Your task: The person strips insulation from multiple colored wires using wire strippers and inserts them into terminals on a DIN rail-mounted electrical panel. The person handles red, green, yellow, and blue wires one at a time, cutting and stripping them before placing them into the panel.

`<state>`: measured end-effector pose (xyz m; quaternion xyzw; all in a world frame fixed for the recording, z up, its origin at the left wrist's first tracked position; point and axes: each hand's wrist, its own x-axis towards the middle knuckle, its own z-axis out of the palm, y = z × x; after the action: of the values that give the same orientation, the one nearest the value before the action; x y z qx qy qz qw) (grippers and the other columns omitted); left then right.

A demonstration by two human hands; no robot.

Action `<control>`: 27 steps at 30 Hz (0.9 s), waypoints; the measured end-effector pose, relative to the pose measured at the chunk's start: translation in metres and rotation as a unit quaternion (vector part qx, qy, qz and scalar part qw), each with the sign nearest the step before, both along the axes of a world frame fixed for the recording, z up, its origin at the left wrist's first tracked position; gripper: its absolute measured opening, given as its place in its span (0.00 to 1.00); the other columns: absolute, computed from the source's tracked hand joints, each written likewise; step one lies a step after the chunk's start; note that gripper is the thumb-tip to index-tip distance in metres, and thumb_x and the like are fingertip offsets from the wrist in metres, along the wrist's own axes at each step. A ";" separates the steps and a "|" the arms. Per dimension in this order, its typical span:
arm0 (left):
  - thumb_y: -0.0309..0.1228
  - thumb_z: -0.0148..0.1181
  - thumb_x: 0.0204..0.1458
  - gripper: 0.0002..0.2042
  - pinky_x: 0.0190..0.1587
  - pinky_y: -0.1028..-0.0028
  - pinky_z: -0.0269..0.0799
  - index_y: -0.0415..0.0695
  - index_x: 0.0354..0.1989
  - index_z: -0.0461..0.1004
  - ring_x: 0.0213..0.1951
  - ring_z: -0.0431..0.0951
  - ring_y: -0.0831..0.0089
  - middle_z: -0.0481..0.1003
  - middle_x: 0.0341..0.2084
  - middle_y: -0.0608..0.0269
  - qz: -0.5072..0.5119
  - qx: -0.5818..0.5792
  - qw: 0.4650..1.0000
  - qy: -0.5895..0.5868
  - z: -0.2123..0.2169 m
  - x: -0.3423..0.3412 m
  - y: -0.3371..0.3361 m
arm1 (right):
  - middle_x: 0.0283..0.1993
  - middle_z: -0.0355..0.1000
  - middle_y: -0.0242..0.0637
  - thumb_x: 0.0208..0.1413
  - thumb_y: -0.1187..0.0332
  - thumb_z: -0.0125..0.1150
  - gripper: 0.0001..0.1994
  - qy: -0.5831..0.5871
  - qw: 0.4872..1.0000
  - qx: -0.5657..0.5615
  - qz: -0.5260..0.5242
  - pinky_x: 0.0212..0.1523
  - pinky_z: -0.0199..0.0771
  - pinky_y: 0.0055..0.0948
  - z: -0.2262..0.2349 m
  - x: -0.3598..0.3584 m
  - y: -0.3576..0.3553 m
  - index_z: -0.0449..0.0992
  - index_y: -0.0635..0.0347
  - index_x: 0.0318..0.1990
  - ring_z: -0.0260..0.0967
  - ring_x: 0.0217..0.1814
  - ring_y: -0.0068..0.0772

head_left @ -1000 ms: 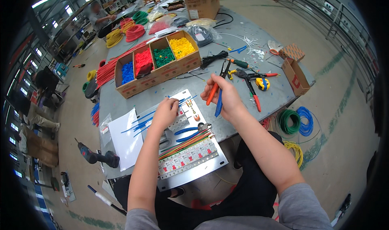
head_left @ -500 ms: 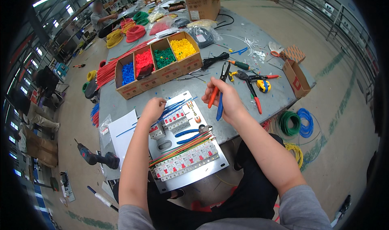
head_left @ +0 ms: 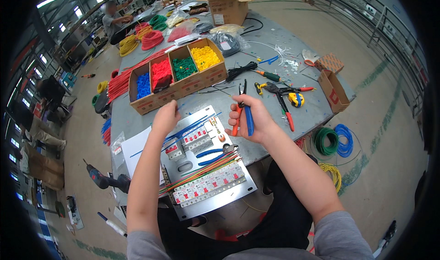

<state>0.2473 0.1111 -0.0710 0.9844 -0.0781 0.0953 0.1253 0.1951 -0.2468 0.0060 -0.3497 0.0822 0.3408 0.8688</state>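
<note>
In my right hand (head_left: 257, 119) are wire strippers (head_left: 249, 119) with one orange-red and one blue handle, jaws pointing away from me. My left hand (head_left: 166, 119) is closed near the divided cardboard box, fingertips pinched; whatever they hold is too small to make out. Between my arms lies a metal mounting plate (head_left: 250, 186). It carries a long row of circuit breakers (head_left: 211, 185) and a shorter group of breakers (head_left: 196, 139). Blue wires (head_left: 198, 123) lie across the far part. Blue-handled cutters (head_left: 211, 155) and a bundle of coloured wires (head_left: 201, 170) rest on the plate.
Beyond the plate, the divided cardboard box (head_left: 183, 91) holds blue, red, green and yellow terminals. Crimping pliers (head_left: 280, 99), a tape measure (head_left: 296, 99) and a screwdriver (head_left: 268, 75) lie right. A drill (head_left: 106, 179) sits left; wire coils (head_left: 326, 140) lie on the floor.
My left hand has moved away from the blue wires, up toward the divided box. My right hand has turned the wire strippers more upright, and their handles look closer together.
</note>
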 end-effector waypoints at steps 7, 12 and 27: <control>0.27 0.59 0.65 0.11 0.45 0.51 0.77 0.39 0.53 0.78 0.40 0.82 0.41 0.79 0.34 0.41 0.015 -0.185 0.980 -0.074 0.139 -0.126 -0.068 | 0.38 0.72 0.30 0.62 0.61 0.67 0.27 -0.260 0.953 -0.154 0.031 0.47 0.75 0.32 -0.007 -0.012 0.003 0.73 0.66 0.65 0.69 0.38 0.26; 0.25 0.58 0.67 0.10 0.43 0.54 0.77 0.37 0.53 0.78 0.38 0.81 0.43 0.78 0.32 0.44 -0.038 -0.225 0.966 -0.122 0.129 -0.199 -0.076 | 0.44 0.72 0.39 0.52 0.71 0.70 0.37 -0.612 0.664 -0.422 -0.074 0.55 0.74 0.37 0.024 -0.055 0.023 0.70 0.63 0.73 0.70 0.47 0.40; 0.15 0.63 0.47 0.20 0.26 0.61 0.69 0.38 0.51 0.78 0.25 0.74 0.56 0.74 0.25 0.57 -0.178 -0.262 0.927 -0.203 0.079 -0.249 -0.078 | 0.49 0.72 0.32 0.30 0.76 0.67 0.50 -0.788 0.508 -0.347 -0.040 0.64 0.62 0.45 0.023 -0.095 0.042 0.74 0.52 0.74 0.69 0.55 0.43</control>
<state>-0.0012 0.0333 0.0082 0.8461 -0.2479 0.2867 0.3747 0.1000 -0.2052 0.0287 -0.7440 -0.5103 -0.1658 0.3982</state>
